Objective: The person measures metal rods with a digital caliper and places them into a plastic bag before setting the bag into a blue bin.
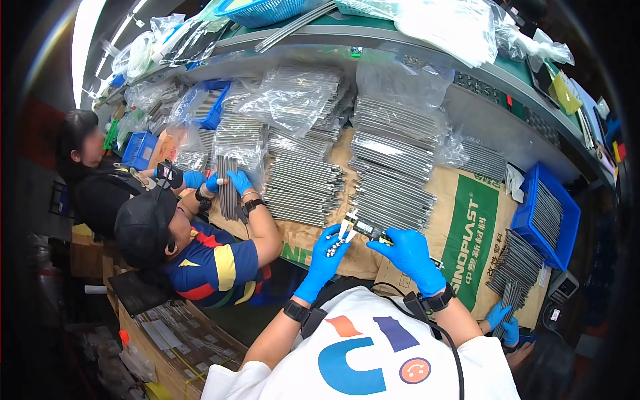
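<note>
My left hand (320,267), in a blue glove, is closed around several small shiny metal pieces (335,248). They look like the ends of rods, but their length is hidden. My right hand (415,259), also gloved in blue, grips a digital caliper (365,228) by its beam. The caliper's jaws point left and reach over my left hand, close to the metal pieces. Whether the jaws touch one of them I cannot tell. Just beyond both hands lies a wide stack of metal rods (390,183) on brown paper sacking (445,217).
Left of that stack are more rods (303,190), partly under clear plastic (290,103). A co-worker (213,263) at my left handles a rod bundle (228,190). Another person's gloved hands (503,317) hold rods at right, near a blue bin (547,213). A shelf (393,41) overhangs the back.
</note>
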Demonstrator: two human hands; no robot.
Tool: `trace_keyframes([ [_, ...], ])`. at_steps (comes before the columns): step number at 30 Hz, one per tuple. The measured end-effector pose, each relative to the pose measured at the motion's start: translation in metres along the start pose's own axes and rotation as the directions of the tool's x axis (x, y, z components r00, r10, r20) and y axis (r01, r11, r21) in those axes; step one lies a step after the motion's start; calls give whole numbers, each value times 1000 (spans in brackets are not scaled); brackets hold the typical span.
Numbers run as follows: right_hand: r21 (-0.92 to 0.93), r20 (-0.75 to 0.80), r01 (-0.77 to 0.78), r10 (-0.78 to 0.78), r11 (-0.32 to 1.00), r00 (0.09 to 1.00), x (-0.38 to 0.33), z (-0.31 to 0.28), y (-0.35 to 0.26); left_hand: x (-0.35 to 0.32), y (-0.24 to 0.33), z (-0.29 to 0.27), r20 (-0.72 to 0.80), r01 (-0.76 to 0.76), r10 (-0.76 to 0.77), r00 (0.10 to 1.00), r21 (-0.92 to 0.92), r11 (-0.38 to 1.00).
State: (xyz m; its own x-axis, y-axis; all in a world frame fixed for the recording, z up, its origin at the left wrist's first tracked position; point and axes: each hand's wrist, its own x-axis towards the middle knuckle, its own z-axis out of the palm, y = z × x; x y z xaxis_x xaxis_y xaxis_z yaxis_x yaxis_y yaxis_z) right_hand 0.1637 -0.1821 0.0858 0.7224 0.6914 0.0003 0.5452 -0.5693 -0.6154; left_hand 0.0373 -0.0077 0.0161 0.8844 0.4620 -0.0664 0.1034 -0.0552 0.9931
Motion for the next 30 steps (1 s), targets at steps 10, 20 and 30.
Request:
trace_keyframes([
  [10,1,41,-57,57,998,998,-6,-3,0,-5,2,1,21,-35,33,999,79,996],
  [20,-20,-38,-25,25,999,999,-8,-19,1,-10,5,-8,95,-180,166,981,165,970],
  [30,-40,-66,74,-77,996,995,17,-13,-5,-15,-3,-13,103,-70,59,993,107,992],
])
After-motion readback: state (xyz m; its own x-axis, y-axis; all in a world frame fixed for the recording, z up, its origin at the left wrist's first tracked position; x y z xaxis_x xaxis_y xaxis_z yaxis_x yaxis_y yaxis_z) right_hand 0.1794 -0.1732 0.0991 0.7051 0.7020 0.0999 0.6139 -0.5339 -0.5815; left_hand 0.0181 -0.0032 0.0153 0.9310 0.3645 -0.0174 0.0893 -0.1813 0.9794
